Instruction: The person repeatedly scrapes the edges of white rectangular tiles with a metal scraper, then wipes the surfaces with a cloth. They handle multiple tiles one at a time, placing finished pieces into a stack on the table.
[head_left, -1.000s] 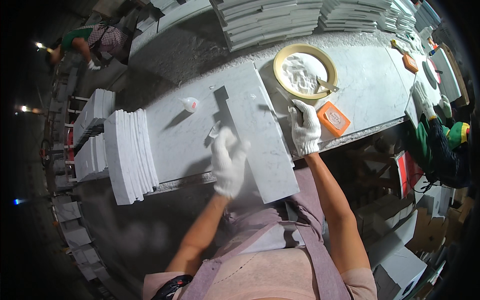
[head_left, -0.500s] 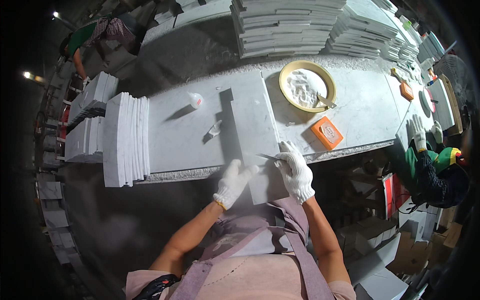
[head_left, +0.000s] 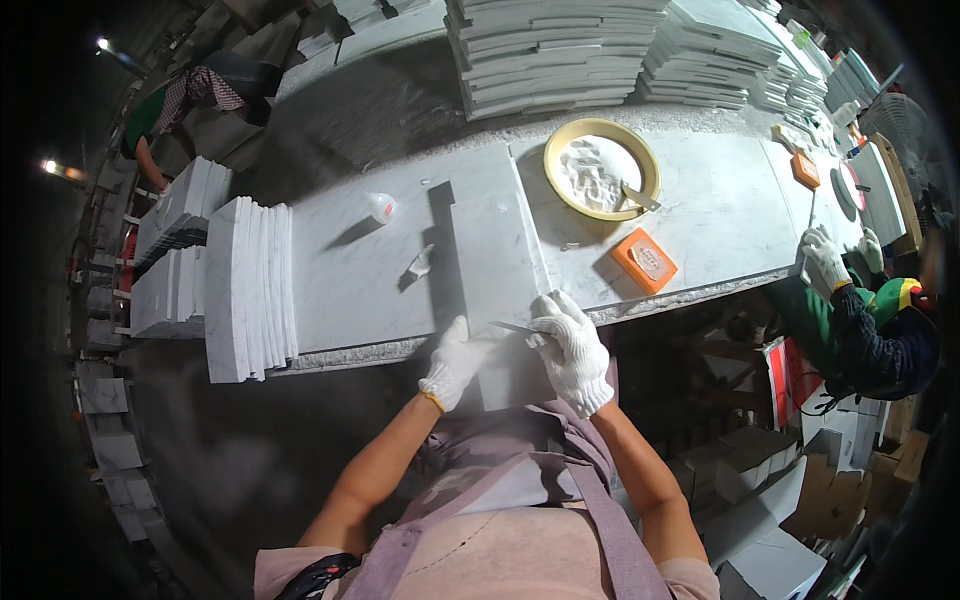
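- Gripping a thin blade (head_left: 512, 327), the fingers of our right hand (head_left: 573, 355) sit over the right side of the pale marble slab (head_left: 502, 245); pressing too hard, or tilting the blade onto its edge, could scratch the slab's face.
- The fingers of our left hand (head_left: 455, 368) meet the slab's left edge; we cannot tell whether they curl underneath or merely press. The blade points toward that side, so a slip could run it into our own fingers.
- The slab lies on the desk (head_left: 350, 290), its near end jutting past the front edge toward our apron (head_left: 602, 510). Leaning on that overhang might tip or crack it, and a loose left hold could let it slide. We cannot see what, if anything, supports that end from beneath.
- Left of the slab are a crumpled white scrap (head_left: 420, 263) and a small white bottle (head_left: 381, 208); swinging the slab that way could sweep the scrap along or knock the bottle.
- Right of it, an orange block (head_left: 645, 260) sits nearer us than a yellow basin (head_left: 551, 185) of white powder (head_left: 588, 168). A careless rightward turn could shove the block toward the edge or jolt the basin. A spatula (head_left: 641, 199) reaches over the basin's rim, where a passing hand could catch it and flick powder onto the desk.
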